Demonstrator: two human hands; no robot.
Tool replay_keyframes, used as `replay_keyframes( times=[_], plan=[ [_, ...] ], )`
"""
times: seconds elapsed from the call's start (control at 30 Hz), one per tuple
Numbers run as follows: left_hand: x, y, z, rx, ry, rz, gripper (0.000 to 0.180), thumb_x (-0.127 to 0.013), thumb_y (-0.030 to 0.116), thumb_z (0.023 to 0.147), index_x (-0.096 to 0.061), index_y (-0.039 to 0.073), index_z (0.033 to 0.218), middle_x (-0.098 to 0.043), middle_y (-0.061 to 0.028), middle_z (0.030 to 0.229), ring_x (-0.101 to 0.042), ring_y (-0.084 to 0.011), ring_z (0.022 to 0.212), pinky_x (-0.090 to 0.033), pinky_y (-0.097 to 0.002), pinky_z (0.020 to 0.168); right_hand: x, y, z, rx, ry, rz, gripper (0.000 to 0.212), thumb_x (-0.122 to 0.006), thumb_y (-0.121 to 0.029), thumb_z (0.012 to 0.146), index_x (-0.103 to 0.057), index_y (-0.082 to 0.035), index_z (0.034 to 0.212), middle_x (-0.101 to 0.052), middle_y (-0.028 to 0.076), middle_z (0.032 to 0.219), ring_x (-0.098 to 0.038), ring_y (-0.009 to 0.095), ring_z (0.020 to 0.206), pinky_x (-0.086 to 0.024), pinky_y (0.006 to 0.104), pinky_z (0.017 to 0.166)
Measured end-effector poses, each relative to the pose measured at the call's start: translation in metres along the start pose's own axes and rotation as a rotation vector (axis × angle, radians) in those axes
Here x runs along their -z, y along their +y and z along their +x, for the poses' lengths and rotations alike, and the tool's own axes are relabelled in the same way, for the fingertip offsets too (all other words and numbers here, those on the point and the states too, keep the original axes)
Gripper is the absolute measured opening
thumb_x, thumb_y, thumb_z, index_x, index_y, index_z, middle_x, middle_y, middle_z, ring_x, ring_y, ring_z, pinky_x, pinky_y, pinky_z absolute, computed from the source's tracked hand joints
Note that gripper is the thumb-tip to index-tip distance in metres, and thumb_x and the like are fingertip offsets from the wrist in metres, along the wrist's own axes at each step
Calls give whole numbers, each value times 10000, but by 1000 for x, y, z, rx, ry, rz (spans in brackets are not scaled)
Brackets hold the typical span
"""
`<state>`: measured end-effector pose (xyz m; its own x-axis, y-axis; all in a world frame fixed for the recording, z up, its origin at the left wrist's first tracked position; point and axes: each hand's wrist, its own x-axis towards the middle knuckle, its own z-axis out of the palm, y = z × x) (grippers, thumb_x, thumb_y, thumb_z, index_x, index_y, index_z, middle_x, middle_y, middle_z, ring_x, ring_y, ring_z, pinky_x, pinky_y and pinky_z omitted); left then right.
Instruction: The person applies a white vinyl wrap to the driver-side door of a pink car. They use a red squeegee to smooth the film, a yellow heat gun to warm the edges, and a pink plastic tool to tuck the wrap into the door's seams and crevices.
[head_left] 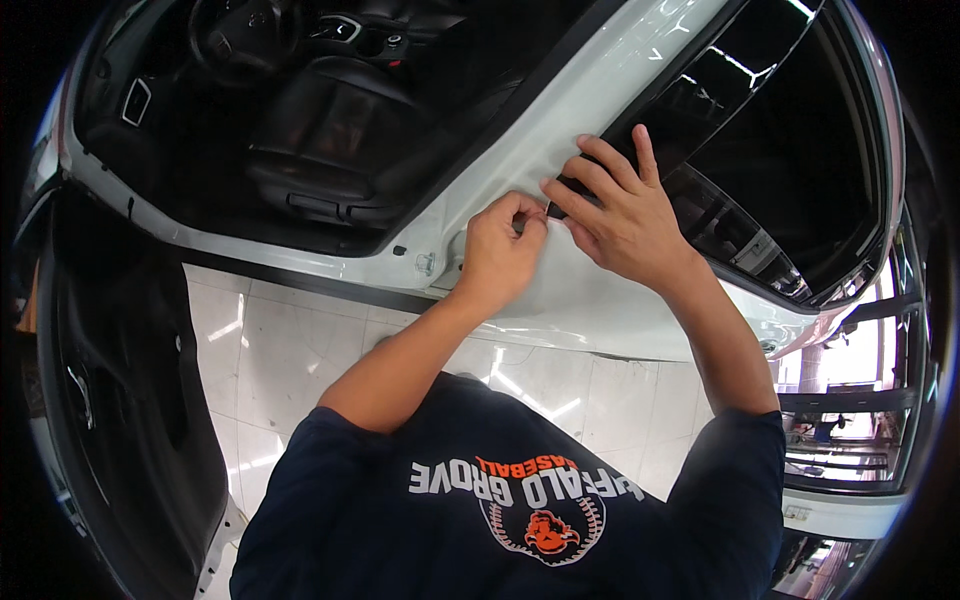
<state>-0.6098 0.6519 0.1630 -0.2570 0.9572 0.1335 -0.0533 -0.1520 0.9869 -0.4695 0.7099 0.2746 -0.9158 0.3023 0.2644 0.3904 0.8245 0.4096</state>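
The white car (572, 290) has its front door standing open, and both my hands work at the lower front corner of the rear side window (700, 110). My left hand (500, 255) is closed, thumb and fingers pinched together at that corner. Whatever lies between its fingertips is too small to make out. Beside it, my right hand (632, 215) is spread, its fingers stretched over the dark lower edge of the window and the white body panel. The thumb and some fingertips of the right hand come close to the left fingertips.
Left of me stands the open front door (130, 360), its dark inner panel towards the car. Through the door opening show a black leather seat (335, 140) and the steering wheel (245, 35). Pale floor tiles (290, 335) lie below the sill. Another vehicle (850, 510) stands at the right.
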Motion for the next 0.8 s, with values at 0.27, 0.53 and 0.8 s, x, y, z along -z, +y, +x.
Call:
replay_keyframes(
  times=[0.27, 0.53, 0.8],
  plan=[
    [-7, -16, 3, -131, 55, -148, 45, -598, 11, 863, -611, -12, 899, -666, -112, 894, -640, -196, 752, -513, -298, 685, -6, -5, 4, -24, 3, 1, 223, -763, -219, 676, -685, -230, 884, -531, -38, 1107, -423, 221, 1276, -63, 643, 1178],
    [-1, 0, -2, -132, 23, -15, 63, -631, 18, 863, -620, -10, 918, -674, -80, 948, -625, -146, 814, -500, -261, 721, 2, -9, 7, -28, -73, -39, 157, -756, -233, 704, -690, -227, 846, -530, -49, 1097, -432, 217, 1255, -50, 682, 1153],
    [6, 3, 5, -160, -3, 58, 82, -644, 22, 827, -626, -2, 903, -645, -93, 882, -606, -177, 702, -477, -289, 618, 3, -12, 16, -37, -99, -46, 89, -743, -281, 731, -685, -218, 756, -535, -54, 1025, -449, 207, 1222, -35, 698, 1145]
  ],
)
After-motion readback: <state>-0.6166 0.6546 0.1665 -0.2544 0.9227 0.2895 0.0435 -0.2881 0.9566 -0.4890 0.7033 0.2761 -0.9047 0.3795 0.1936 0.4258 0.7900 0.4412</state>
